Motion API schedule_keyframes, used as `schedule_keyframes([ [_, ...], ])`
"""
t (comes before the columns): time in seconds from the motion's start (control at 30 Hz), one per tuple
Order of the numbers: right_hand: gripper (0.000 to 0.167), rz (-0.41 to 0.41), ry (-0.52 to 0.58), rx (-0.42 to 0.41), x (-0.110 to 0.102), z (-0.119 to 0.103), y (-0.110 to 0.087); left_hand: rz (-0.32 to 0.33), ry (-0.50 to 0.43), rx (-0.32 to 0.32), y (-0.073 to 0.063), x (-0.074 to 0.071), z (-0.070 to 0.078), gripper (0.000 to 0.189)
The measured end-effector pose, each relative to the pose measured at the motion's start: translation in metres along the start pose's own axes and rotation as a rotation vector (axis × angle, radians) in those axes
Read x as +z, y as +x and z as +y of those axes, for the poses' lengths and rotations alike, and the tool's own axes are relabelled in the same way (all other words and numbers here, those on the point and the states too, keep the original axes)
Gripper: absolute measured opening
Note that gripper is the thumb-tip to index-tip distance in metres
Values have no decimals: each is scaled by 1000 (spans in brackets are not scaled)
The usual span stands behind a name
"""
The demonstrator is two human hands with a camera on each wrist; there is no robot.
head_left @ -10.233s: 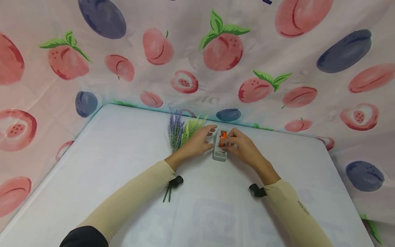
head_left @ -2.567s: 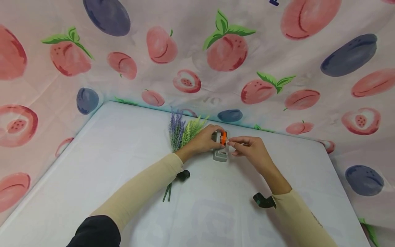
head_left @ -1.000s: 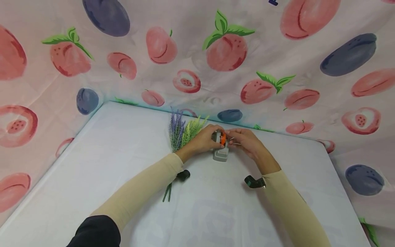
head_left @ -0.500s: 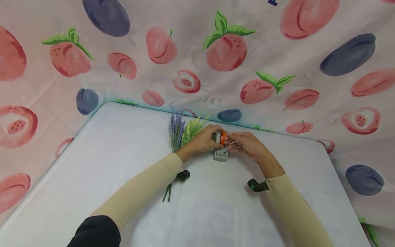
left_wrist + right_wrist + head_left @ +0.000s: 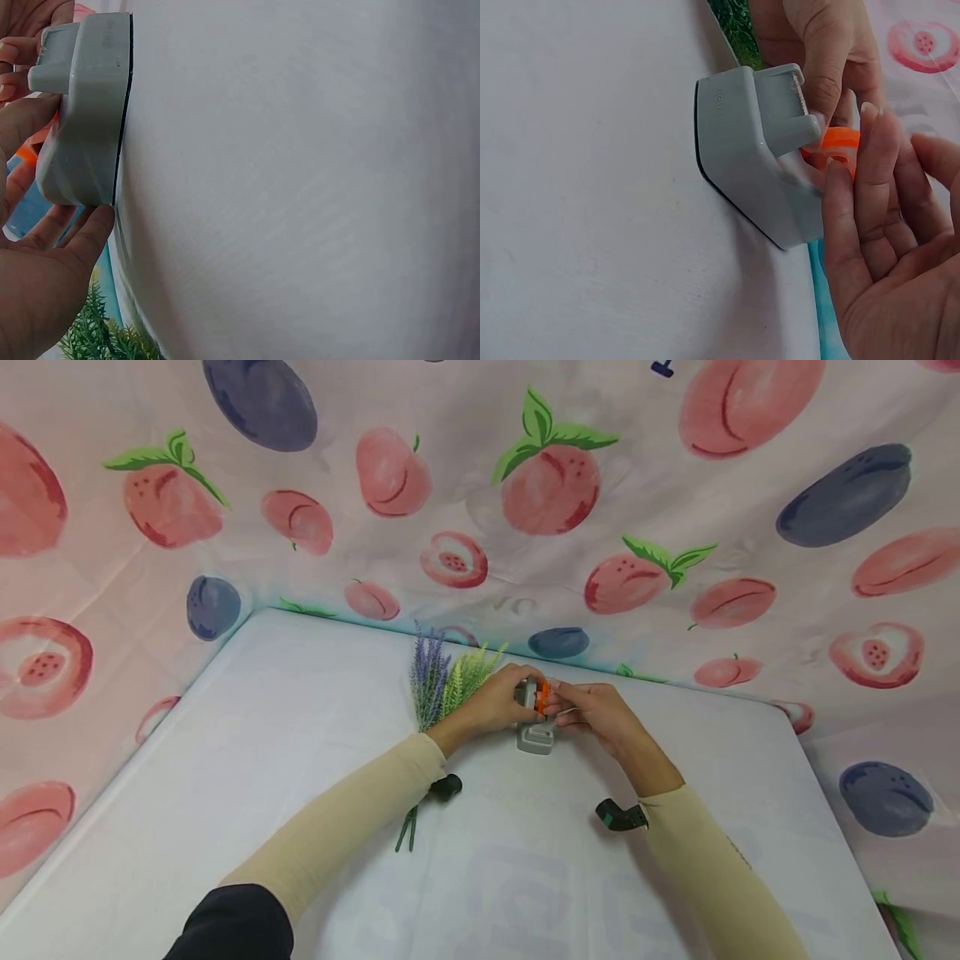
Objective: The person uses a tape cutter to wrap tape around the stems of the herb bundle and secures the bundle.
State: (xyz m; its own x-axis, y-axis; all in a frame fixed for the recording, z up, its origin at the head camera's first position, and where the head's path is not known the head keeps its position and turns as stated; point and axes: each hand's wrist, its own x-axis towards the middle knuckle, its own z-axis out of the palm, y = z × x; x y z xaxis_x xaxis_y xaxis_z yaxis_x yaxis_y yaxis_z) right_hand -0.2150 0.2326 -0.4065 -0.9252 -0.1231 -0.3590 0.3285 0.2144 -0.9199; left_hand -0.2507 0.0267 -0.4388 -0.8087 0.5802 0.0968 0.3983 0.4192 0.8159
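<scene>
A grey tape dispenser (image 5: 535, 739) with an orange-cored tape roll (image 5: 843, 139) stands on the white table. My left hand (image 5: 497, 697) grips the dispenser around the roll, its thumb by the orange core in the right wrist view. In the left wrist view, fingertips of that hand touch the dispenser's far end. My right hand (image 5: 600, 714) is at the roll's right side, fingertips bent against it. Whether a loose tape end lies between these fingertips is hard to see. Artificial lavender stems (image 5: 428, 681) lie left of the dispenser, partly under my left wrist.
Yellow-green flower sprigs (image 5: 467, 675) lie beside the lavender, behind my left hand. The white table (image 5: 300, 710) meets a fruit-printed cloth (image 5: 465, 460) at the back and left. A dark wrist camera (image 5: 621, 815) sticks out below my right forearm.
Ten seconds ago my left hand was beside the dispenser; now it grips it. My right hand was farther right 2.6 seconds ago, then moved in to the roll. Over the last half second its fingertips shift slightly.
</scene>
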Motion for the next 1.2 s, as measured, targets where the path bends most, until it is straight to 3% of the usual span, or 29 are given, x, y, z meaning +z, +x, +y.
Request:
schedule_keyframes([
  [0.23,53,2,4,26,2,1,3,1,8,-2,1,0,0,49],
  [0.57,33,-29,-61,3,-2,-1,0,-5,-17,6,0,0,0,50],
  [0.7,35,-14,-89,-3,-3,-4,-4,-2,-15,6,0,-1,0,51],
  [1.03,45,-26,-121,86,-1,-6,-10,-9,4,-18,-1,-2,1,53],
  [1.2,42,-40,-202,67,-2,-5,-8,-8,16,-9,-1,-2,2,53],
])
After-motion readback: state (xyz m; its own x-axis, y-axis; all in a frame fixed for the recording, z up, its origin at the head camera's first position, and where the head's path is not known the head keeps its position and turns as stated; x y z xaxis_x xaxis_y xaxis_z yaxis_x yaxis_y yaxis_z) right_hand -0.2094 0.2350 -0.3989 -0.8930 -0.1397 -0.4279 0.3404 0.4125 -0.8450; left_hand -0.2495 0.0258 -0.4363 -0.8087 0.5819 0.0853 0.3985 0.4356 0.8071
